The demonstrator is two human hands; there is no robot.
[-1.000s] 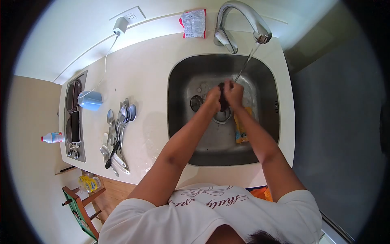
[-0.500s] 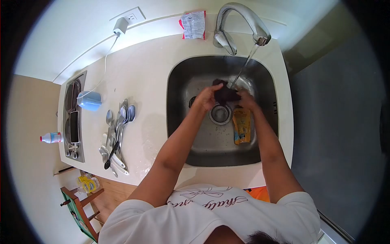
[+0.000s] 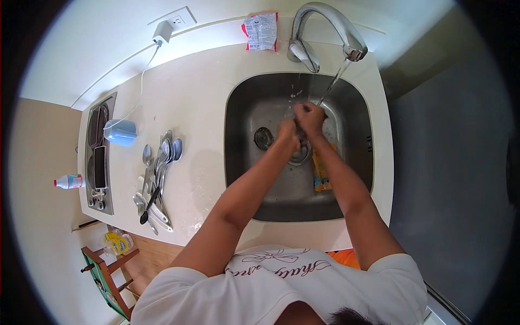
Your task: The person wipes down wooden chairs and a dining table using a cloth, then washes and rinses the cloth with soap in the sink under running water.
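Over the sink (image 3: 244, 200), my left hand (image 3: 289, 134) and my right hand (image 3: 310, 120) are closed close together. The dark cloth is mostly hidden between them; a dark bit shows by the right fingers. Water runs from the faucet (image 3: 355, 53) beside my right hand. Below the hands lies the round drain strainer (image 3: 299, 156), partly covered. A yellow packet (image 3: 322, 176) lies on the sink floor under my right forearm. Left of my left hand is a small round dark item (image 3: 264, 138).
Spoons and forks (image 3: 162, 157) are heaped on the counter (image 3: 200, 108) left of the sink, with a blue cup (image 3: 121, 132) beyond. A red and white packet (image 3: 261, 32) leans at the back wall. A stove (image 3: 100, 162) is at far left.
The spread dark cloth has been gathered between my hands, which have come together and closed. The small round item shows more fully, and my right forearm covers more of the yellow packet.
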